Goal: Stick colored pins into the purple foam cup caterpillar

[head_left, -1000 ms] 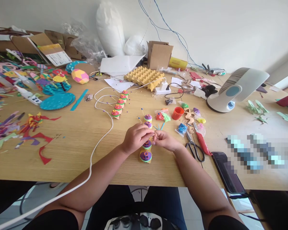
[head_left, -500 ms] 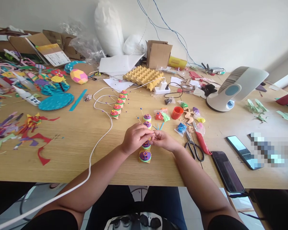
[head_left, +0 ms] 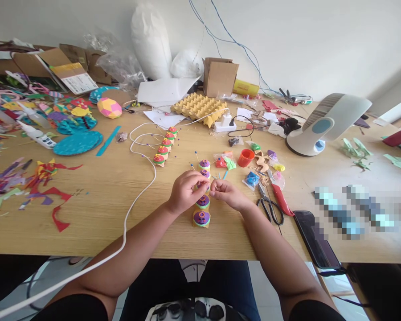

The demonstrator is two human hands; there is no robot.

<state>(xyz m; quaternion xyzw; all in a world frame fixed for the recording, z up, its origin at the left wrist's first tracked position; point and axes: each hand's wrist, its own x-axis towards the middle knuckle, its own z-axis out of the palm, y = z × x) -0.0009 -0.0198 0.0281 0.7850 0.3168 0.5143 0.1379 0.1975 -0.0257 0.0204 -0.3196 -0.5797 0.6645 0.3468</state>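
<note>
My left hand (head_left: pixel 186 191) is closed in a pinch above a strip of egg-carton cups (head_left: pixel 201 219) with purple clay tops, which runs away from me on the table. Just to its right, my right hand (head_left: pixel 230 195) pinches too, its fingertips a small gap from the left ones. Whatever lies between either hand's fingertips is too small to name. My hands cover the middle cups. Thin sticks with blue tips (head_left: pixel 196 154) stick out by the far end of the strip. A second strip (head_left: pixel 162 151) with red and green tops sits farther left.
Right of my hands lie black-handled scissors (head_left: pixel 270 209), a red-handled knife (head_left: pixel 282 198), a red cup (head_left: pixel 246 157) and bagged blue clay (head_left: pixel 251 179). A white cable (head_left: pixel 128 209) crosses over my left arm. Phones (head_left: pixel 312 238) and a white fan (head_left: pixel 321 127) stand farther right.
My hands have come slightly apart, opening a small gap between their fingertips. The left hand has shifted a little to the left; the purple strip stays in place.
</note>
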